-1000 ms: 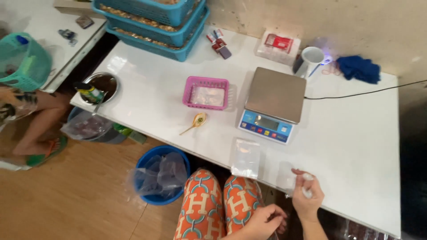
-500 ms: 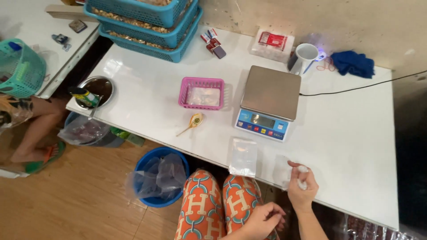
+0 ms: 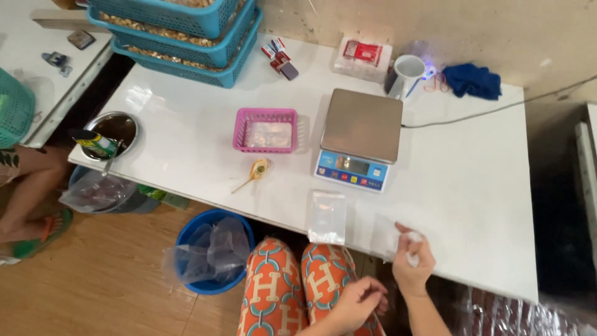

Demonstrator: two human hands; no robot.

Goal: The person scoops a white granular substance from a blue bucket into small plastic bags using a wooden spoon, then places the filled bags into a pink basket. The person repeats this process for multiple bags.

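My right hand (image 3: 412, 264) rests at the near edge of the white table (image 3: 472, 174), fingers closed on a small clear plastic bag (image 3: 405, 244). My left hand (image 3: 356, 300) hovers lower, over my lap in orange patterned trousers, its fingers loosely curled with nothing visible in them. A stack of clear plastic bags (image 3: 328, 216) lies flat on the table just left of my right hand. Behind that stack stands a digital scale (image 3: 360, 138) with a bare steel platform.
A pink basket (image 3: 266, 129) and a small wooden spoon (image 3: 254, 172) lie left of the scale. Teal crates (image 3: 180, 31) are stacked at the back left. A mug (image 3: 404, 74), a blue cloth (image 3: 472, 81), a metal bowl (image 3: 113, 132) and a floor-standing blue bucket (image 3: 214, 252) are around. Another person's legs (image 3: 25, 193) are at left.
The view has shifted slightly. My right hand stays at the table edge with the small bag, and my left hand stays over my lap.
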